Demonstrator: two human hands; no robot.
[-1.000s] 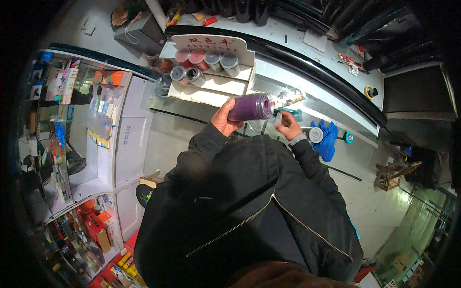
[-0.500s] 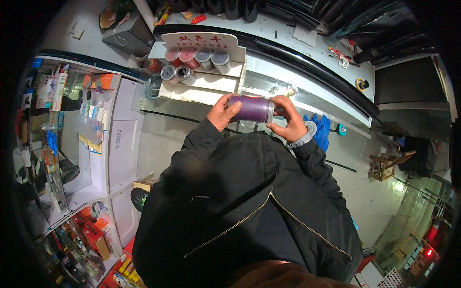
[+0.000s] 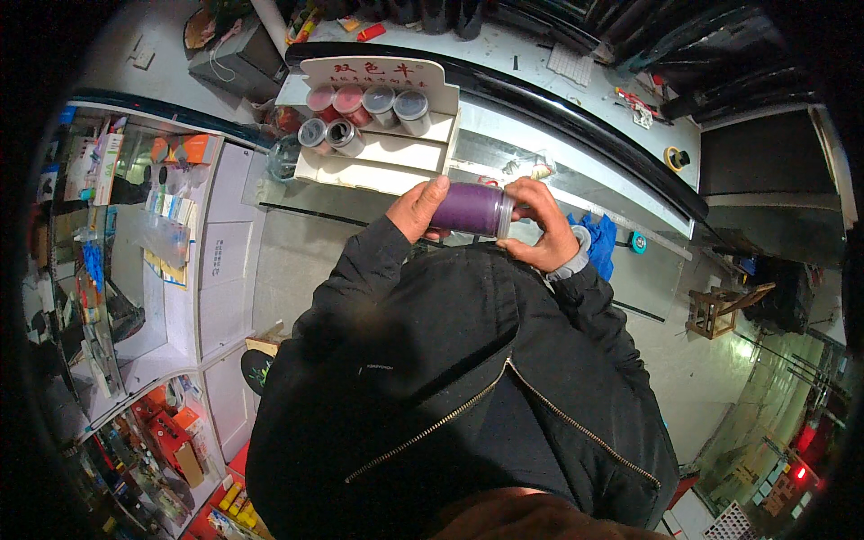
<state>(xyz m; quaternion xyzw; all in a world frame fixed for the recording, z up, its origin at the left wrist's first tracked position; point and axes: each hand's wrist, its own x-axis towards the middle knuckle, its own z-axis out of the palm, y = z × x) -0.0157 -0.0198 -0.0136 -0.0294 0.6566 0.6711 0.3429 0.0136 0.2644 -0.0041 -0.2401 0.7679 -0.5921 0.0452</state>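
White panelled shelving (image 3: 232, 225) is seen at the left, its compartments filled with boxes and packages. A glass surface (image 3: 630, 279) is spread across the middle, and on its far part a white stepped display rack (image 3: 373, 166) is set. In two rows on the rack, six jars (image 3: 380, 106) are lined up, four behind and two in front. Near the rack's right corner, a purple cylindrical jar (image 3: 466, 209) is held on its side, clear end to the right. Its left end is clamped between the thumb and fingers of the left hand (image 3: 417, 211). The clear end is gripped by the curved fingers and thumb of the right hand (image 3: 544, 229). Beyond the right wrist, a crumpled blue cloth-like piece (image 3: 597, 245) is partly hidden, with a turquoise disc (image 3: 638, 241) placed just beside it.
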